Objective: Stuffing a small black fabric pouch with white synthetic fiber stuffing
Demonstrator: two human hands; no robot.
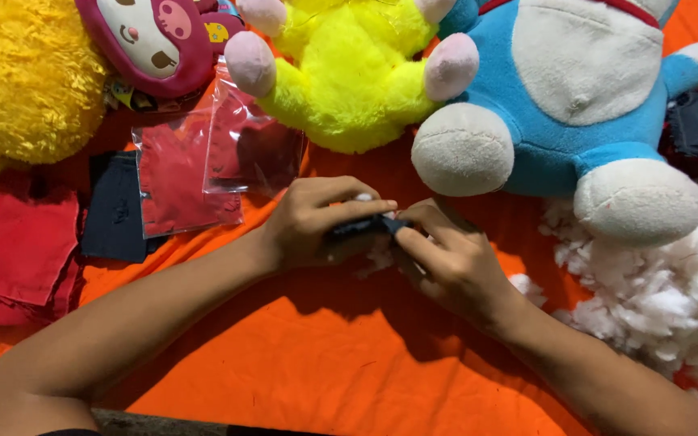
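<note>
Pinching a small dark fabric piece (363, 227) between them, the left hand (313, 224) and right hand (446, 258) both have their grip closed tight on it, just above the orange surface (325, 363). White stuffing (664, 299) sits to the right. Further back are red fabric in clear bags (195, 173), then a yellow plush (349, 73) and blue plush (575, 97).

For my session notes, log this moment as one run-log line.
left hand: pinching dark fabric piece | right hand: pinching same piece | white stuffing: at right | surface: orange cloth
</note>
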